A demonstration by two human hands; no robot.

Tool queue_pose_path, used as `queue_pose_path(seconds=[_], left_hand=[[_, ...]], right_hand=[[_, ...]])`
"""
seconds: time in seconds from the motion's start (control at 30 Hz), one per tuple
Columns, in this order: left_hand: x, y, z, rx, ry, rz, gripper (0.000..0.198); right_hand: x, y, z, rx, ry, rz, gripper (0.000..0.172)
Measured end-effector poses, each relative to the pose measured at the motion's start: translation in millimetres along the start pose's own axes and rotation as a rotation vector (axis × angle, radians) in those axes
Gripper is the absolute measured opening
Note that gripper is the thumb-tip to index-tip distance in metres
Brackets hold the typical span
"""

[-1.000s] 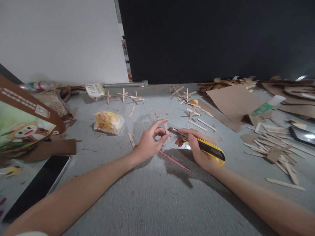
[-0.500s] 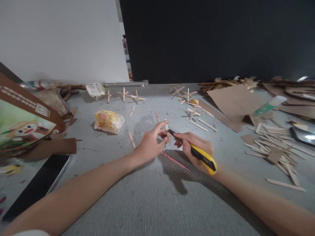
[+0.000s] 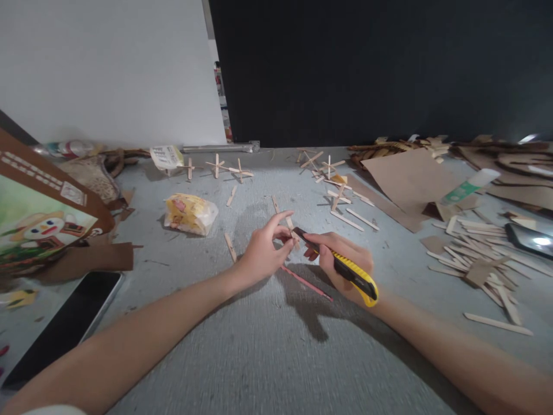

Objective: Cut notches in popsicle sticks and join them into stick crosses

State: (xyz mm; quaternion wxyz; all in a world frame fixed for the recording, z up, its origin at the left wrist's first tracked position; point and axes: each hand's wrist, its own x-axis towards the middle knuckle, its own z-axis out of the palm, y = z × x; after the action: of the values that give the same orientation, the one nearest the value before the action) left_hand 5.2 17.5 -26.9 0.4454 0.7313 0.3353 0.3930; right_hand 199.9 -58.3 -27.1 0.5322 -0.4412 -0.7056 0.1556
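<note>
The grey work surface carries everything, with the middle left bare, which seems to give both forearms room to rest. A brown picture board leans at the far left and a sheet of brown cardboard lies at the far right, both pushed out to the edges. A dark phone lies flat beside the left forearm, near but out of the way. To the right, a loose pile of flat sticks is spread within easy reach of the right arm, and small stick crosses stand in a row along the back edge, well apart from the hands. A yellow snack bag sits behind the left hand. The left hand pinches a wooden stick between thumb and bent fingers, with the forefinger lifted clear, apparently to keep it off the blade. The right hand is wrapped tightly around a yellow utility knife, its forefinger lying along the top as if to press and steer. The knife's dark tip meets the stick just beside the left fingertips, so the two hands brace against each other above the surface. A thin pink rod lies on the surface under the hands, untouched.
</note>
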Motion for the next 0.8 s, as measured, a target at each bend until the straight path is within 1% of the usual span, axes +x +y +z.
queue_pose_path(seconds=[0.1,0.17,0.23,0.3,0.4,0.47,0.57,0.67,0.8], left_hand=[[2.0,-1.7,-0.6,0.113,-0.067,-0.007,0.055],[3.1,-3.6,-1.1,0.226,-0.124,0.024,0.048],[3.6,-5.4,-1.4,0.345,-0.145,0.066,0.036],[3.4,-6.4,-1.2,0.443,-0.12,0.089,0.025],[2.1,-5.6,0.3,0.531,-0.066,0.097,0.027],[1.2,-4.3,1.8,0.571,-0.054,0.102,0.028],[0.5,-2.5,3.4,0.608,-0.047,0.113,0.023],[0.5,-1.5,3.6,0.613,-0.052,0.131,0.019],[0.8,-1.4,2.9,0.61,-0.066,0.142,0.021]], right_hand=[[-1.5,-0.8,-2.2,-0.026,0.114,-0.057,0.03],[0.8,-4.3,-3.5,-0.035,0.127,-0.054,0.029],[4.9,-8.3,-5.1,-0.056,0.088,-0.001,0.028],[9.2,-10.2,-7.3,-0.089,0.056,0.066,0.03],[14.1,-7.1,-10.9,-0.125,0.024,0.143,0.033],[15.8,-2.7,-12.0,-0.125,0.002,0.196,0.032],[16.9,2.7,-11.1,-0.103,-0.029,0.264,0.029],[16.9,4.9,-8.7,-0.097,-0.062,0.258,0.027],[15.5,8.5,-6.4,-0.095,-0.09,0.229,0.025]])
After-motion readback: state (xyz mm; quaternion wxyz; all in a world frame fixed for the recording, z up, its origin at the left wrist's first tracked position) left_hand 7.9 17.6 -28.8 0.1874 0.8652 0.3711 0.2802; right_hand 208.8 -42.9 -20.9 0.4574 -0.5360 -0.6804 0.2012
